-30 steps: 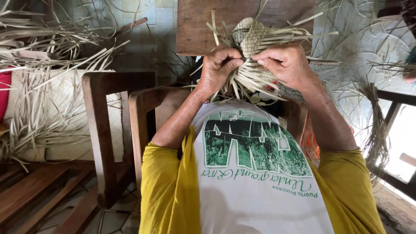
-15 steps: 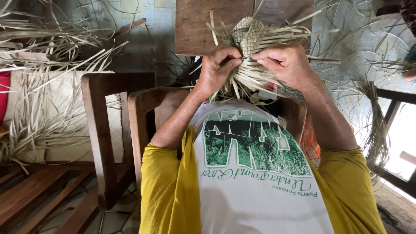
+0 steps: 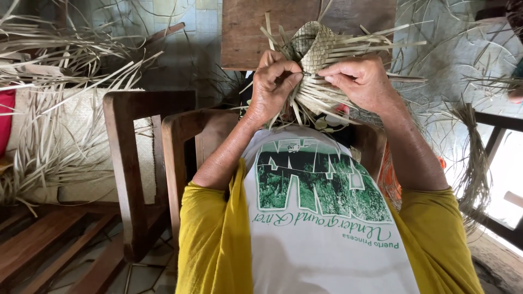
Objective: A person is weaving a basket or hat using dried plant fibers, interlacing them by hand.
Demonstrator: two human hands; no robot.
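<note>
Centrally, a half-woven piece of pale dried palm strips (image 3: 315, 60) sits between the two hands, held up in front of the chest; its finished, rounded plaited end rises just above the knuckles, while loose strip ends fan out to both sides and hang below. Left hand (image 3: 275, 84): fingers curled shut, thumb and forefinger pinching a narrow strip at the edge of the weave. Right hand (image 3: 359, 81): fingers bent over the weave's other side, pressing the strips down; whether it also pinches one cannot quite be told, as the fingertips are hidden behind the strands. The two hands are nearly touching across the piece.

Beyond the hands, a brown wooden board (image 3: 245, 32) lies flat, partly covered by the weave. Below the forearms, the person's shirt (image 3: 321, 218) is white at the front with yellow sleeves; it bears a large rectangular green picture panel with block letters above a line of green script, all seen upside down from this view.

Left of the left forearm stand wooden chair backs (image 3: 131, 158). Further left, a heap of loose dried palm strips (image 3: 60, 109) spreads over a woven mat. Right of the right arm, a thin hanging bundle of fibres (image 3: 474, 158) droops beside a dark wooden frame.
</note>
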